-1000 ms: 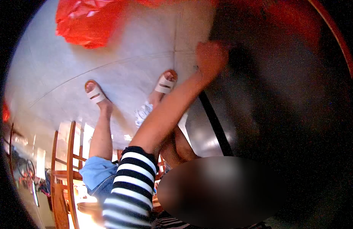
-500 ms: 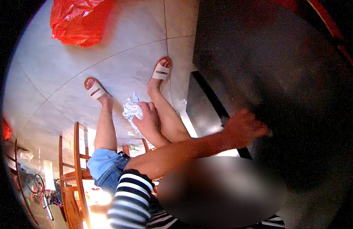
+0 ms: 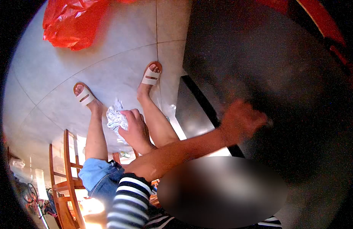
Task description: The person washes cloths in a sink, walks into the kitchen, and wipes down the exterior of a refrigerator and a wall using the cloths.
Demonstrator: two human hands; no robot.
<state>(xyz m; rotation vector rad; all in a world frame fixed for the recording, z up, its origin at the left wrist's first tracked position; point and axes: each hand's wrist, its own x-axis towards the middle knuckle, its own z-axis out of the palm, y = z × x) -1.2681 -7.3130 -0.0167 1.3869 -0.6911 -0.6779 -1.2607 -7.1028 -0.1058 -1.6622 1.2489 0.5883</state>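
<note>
My right hand (image 3: 136, 131) is closed around a crumpled white-and-blue cloth (image 3: 116, 119), which hangs over the floor between my lower legs. My left arm, in a black-and-white striped sleeve (image 3: 132, 196), crosses over the right forearm and reaches to the right. At its end my left hand (image 3: 241, 120) is held with curled fingers in front of a large dark surface (image 3: 230, 45). A small pale spot shows at its fingertips, too dim to make out. Shadow hides much of that hand.
A red plastic bag (image 3: 71, 24) lies on the pale tiled floor (image 3: 123, 72). Wooden chairs (image 3: 68, 179) stand at lower left, with a bicycle (image 3: 35, 196) beyond. My feet wear white-strapped sandals (image 3: 150, 76). A red edge (image 3: 323, 23) runs at upper right. A blurred oval covers the lower middle.
The view has turned slightly, so the floor, legs and chairs sit farther left. The right hand still grips the cloth, and the left stays at the dark surface with fingers curled.
</note>
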